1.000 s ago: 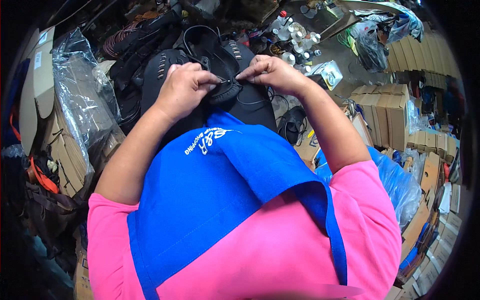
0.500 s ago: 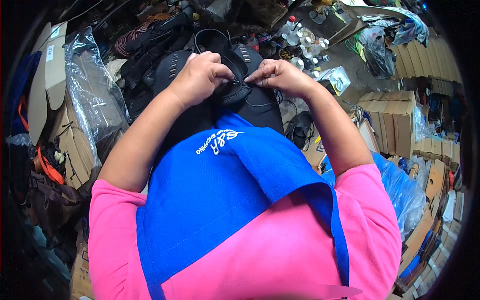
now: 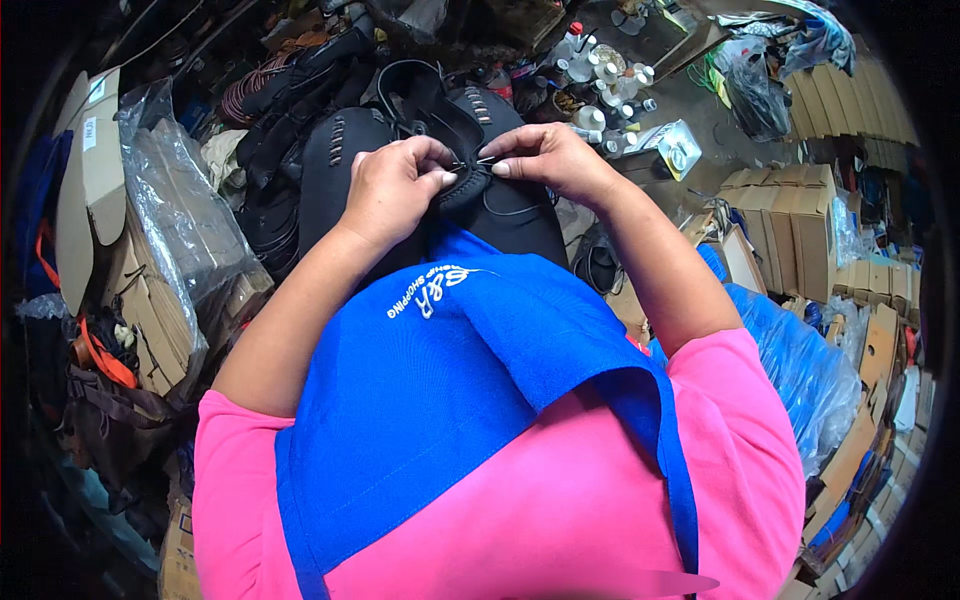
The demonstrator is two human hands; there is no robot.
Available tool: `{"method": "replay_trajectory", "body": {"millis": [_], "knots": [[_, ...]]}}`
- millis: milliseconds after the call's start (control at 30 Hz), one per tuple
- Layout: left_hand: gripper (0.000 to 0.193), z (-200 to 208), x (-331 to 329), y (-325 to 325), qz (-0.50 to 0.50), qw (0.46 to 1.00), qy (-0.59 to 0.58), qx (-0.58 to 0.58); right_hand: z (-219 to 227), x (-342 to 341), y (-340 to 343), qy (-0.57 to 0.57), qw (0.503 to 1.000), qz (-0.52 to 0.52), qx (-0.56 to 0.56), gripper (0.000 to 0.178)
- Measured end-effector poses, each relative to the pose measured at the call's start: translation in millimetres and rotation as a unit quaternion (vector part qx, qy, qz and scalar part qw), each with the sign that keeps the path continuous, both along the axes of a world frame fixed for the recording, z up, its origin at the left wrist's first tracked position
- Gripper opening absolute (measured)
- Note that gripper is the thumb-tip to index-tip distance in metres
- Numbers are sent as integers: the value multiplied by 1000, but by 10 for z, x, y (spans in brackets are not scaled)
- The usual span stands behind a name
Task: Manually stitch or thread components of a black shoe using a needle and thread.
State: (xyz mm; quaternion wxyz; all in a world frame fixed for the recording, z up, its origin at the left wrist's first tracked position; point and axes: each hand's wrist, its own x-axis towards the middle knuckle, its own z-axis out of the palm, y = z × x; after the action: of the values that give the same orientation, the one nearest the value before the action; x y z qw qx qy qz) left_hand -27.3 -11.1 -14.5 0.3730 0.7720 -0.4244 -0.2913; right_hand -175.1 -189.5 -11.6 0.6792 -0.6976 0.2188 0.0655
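A black shoe, its open top facing up, rests between my black-trousered knees. Gathered stitching runs round the shoe's near end. From the left, my left hand pinches a thin needle beside that stitching. My right hand comes in from the other side, thumb and forefinger closed on another thin needle. Both fingertips are at the shoe's near edge, a small gap apart. A dark thread loops down over my right thigh. Below lies my blue apron.
Several white-capped bottles stand on the floor ahead to the right. Stacked cardboard and a blue plastic-wrapped bundle lie at the right. Clear plastic over cardboard is at the left, near dark bags.
My left hand has turned and come lower beside the stitching. My right hand has shifted slightly, and its needle shows more plainly. The view has moved a little.
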Motion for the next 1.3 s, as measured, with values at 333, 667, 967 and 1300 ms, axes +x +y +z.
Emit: {"method": "replay_trajectory", "body": {"millis": [333,667,967,1300], "knots": [[13,118,2,-73,-119,977,-172,-37,126,143,73,24,989,62,-129,11],[8,195,83,103,-131,978,-162,6,43,-118,-20,-58,989,20,-137,18],[13,153,101,-51,-181,976,-116,13,261,-419,47,23,997,-70,-11,20],[13,234,108,-71,-215,968,-125,40,389,-173,-87,-59,937,-17,-345,12]]}}
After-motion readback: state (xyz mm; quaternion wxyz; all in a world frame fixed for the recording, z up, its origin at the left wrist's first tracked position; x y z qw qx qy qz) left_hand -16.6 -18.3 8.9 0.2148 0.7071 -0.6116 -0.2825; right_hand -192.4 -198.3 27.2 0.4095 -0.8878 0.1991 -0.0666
